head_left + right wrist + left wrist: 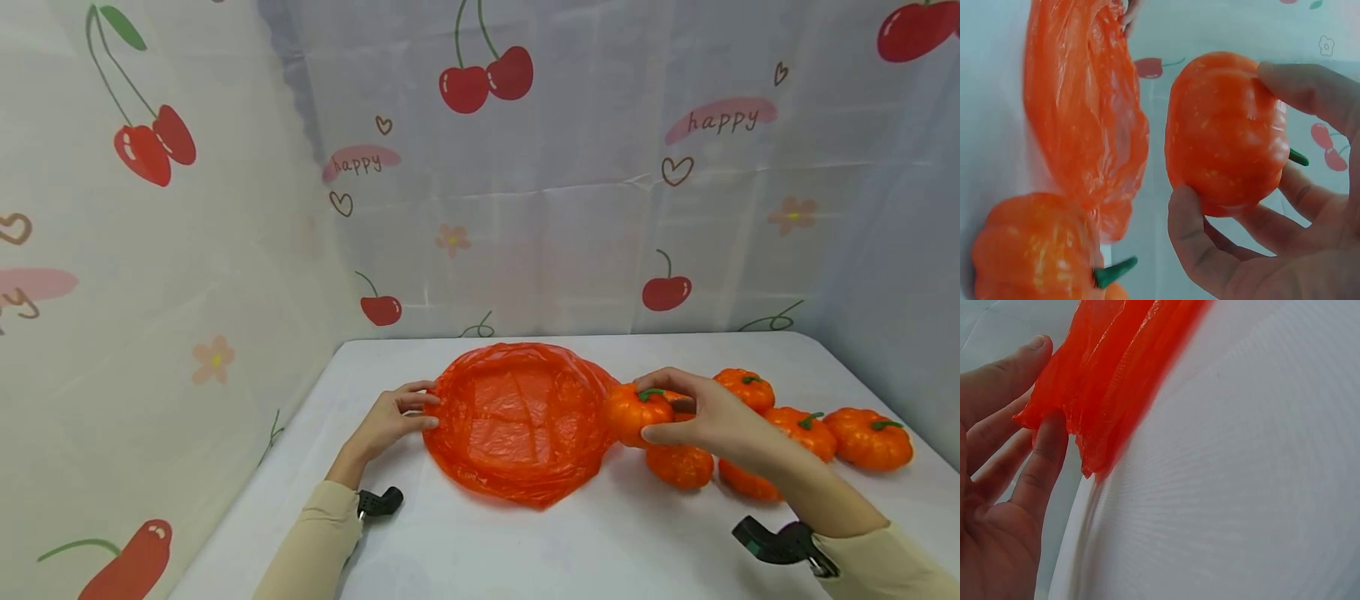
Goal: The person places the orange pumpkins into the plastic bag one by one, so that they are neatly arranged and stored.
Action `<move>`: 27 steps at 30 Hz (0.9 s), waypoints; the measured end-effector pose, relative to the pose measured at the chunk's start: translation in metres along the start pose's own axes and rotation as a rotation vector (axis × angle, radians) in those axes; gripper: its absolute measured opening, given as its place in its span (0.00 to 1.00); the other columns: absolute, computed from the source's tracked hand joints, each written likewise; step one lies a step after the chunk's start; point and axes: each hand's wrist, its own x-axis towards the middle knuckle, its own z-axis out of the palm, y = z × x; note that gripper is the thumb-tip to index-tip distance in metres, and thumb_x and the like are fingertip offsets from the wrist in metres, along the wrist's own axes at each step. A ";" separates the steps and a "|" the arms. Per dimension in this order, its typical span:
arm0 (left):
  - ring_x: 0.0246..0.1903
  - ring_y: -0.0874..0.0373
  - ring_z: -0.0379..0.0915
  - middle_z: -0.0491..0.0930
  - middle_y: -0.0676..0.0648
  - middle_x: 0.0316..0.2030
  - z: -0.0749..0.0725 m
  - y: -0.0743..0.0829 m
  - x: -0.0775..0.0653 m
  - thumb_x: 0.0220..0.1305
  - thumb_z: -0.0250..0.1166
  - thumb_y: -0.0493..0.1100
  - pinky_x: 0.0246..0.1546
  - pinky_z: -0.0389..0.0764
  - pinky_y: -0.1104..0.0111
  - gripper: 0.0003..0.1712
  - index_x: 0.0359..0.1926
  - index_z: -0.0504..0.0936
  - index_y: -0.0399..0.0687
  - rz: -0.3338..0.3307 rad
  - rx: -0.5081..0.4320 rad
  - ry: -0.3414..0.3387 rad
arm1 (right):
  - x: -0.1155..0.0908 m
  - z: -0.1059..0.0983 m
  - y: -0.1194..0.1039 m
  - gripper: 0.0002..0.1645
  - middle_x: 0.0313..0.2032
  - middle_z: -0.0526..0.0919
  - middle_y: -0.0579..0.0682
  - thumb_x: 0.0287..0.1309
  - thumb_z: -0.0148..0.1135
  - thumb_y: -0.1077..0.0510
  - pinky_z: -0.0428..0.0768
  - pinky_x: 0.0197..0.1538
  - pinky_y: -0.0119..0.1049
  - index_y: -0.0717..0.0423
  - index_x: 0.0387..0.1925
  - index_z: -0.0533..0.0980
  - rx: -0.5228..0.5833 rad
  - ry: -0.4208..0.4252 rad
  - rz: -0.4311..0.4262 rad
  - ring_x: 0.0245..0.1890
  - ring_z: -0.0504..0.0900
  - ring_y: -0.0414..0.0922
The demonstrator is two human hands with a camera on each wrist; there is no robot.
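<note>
My right hand [697,408] grips a small orange pumpkin [1229,134] with a green stem, thumb and fingers spread around its sides. In the head view this pumpkin overlaps the right edge of a red plastic bag [517,487], which is spread wide on the table with its mouth facing up. At the bag's left rim is my left hand [393,417]. The left wrist view shows its fingers [1044,465] fairly straight and apart, touching the gathered rim of the bag.
Several more orange pumpkins cluster on the table's right side, among them one far right [873,442] and one just below the right hand [678,468]. The white table [465,550] backs onto a hanging sheet [555,242] printed with cherries, with another sheet along its left side.
</note>
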 end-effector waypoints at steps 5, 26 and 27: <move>0.65 0.43 0.74 0.71 0.49 0.72 -0.001 -0.001 0.001 0.60 0.77 0.48 0.61 0.82 0.55 0.20 0.53 0.89 0.51 -0.002 -0.004 0.000 | 0.013 0.010 -0.010 0.33 0.57 0.81 0.54 0.58 0.76 0.46 0.87 0.49 0.43 0.46 0.62 0.73 0.012 0.023 -0.012 0.55 0.82 0.52; 0.64 0.44 0.76 0.74 0.54 0.70 0.000 -0.004 0.003 0.57 0.79 0.49 0.60 0.83 0.56 0.19 0.50 0.90 0.56 -0.038 -0.024 0.005 | 0.095 0.051 -0.053 0.32 0.64 0.75 0.53 0.57 0.76 0.49 0.86 0.57 0.48 0.47 0.61 0.72 0.050 0.013 -0.060 0.62 0.78 0.59; 0.64 0.44 0.76 0.73 0.53 0.70 0.000 -0.003 0.003 0.57 0.79 0.49 0.60 0.83 0.56 0.19 0.50 0.90 0.55 -0.037 -0.026 0.005 | 0.100 0.052 -0.053 0.32 0.64 0.75 0.53 0.57 0.76 0.49 0.86 0.57 0.48 0.46 0.60 0.72 0.049 0.010 -0.055 0.61 0.79 0.58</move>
